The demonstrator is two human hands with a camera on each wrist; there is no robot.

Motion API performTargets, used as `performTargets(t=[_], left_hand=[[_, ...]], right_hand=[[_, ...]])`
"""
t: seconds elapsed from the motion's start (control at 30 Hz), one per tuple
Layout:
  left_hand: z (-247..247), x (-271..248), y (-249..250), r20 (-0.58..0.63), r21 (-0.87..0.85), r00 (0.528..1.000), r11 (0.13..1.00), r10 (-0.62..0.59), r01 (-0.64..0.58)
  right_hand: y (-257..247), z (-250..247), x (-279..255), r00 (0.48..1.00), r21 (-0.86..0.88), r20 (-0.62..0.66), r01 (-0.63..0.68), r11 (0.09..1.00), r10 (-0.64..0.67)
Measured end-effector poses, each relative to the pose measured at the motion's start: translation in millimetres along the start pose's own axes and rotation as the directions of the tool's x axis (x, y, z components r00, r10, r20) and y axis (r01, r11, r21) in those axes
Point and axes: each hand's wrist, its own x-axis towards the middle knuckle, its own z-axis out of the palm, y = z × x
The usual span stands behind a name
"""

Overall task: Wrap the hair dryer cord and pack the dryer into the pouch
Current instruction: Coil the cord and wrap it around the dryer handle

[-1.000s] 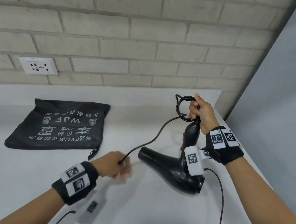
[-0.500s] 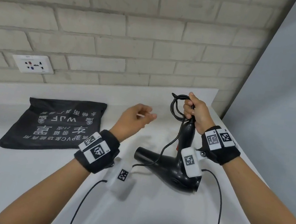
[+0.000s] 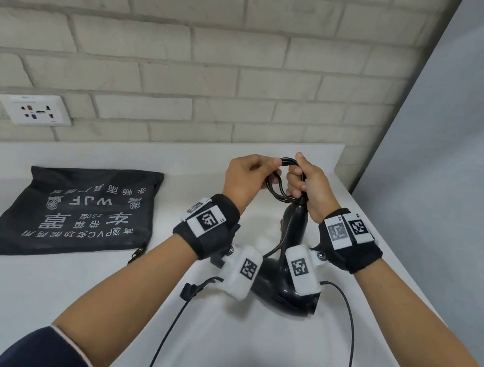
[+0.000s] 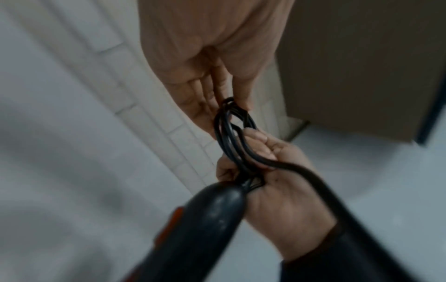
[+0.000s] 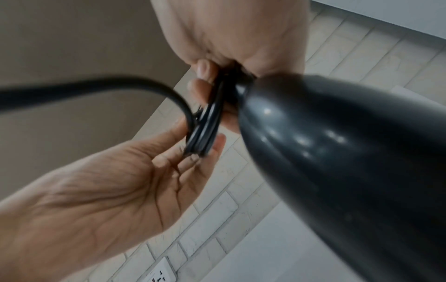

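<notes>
1. Hair dryer (image 3: 286,273) stands nozzle-down on the near worktop (image 3: 58,297), handle up.
2. Left hand (image 3: 246,177) — swung up from the loose cord — now pinches the coil (image 3: 282,178); right hand (image 3: 310,184) clenches its base.
3. Pouch (image 3: 81,211) lies far left, unfilled — packing waits.

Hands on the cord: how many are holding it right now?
2. The left hand pinches the coiled cord from the left; the right hand holds the coil at the top of the hair dryer handle.
</notes>
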Motion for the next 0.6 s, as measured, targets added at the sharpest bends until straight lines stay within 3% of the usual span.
performTargets(t=[0.1, 0.3, 0.4, 0.6], left_hand=[[-3.9, -1.8, 0.1, 0.128, -0.182, 0.979, 0.966, -0.161, 0.183], [-7.9, -4.7, 5.9, 0.298, -0.195, 0.891, 0.892, -0.343, 0.409], [-9.7, -7.2, 5.1, 0.317, -0.136, 0.882, 0.903, -0.35, 0.407], [-17.5, -11.9, 9.2, 0.396, -0.04, 0.883, 0.956, -0.252, 0.291]], right_hand=[[1.1, -0.5, 0.6, 1.0, -0.014, 0.005, 0.003, 1.0, -0.003], [3.1, -0.1, -0.6, 0.999, -0.058, 0.007, 0.043, 0.997, -0.042], [3.0, -0.8, -1.4, 0.999, -0.07, 0.009, 0.048, 0.996, -0.047], [4.7, 0.0, -0.9, 0.998, -0.061, 0.005, 0.055, 0.997, -0.055]])
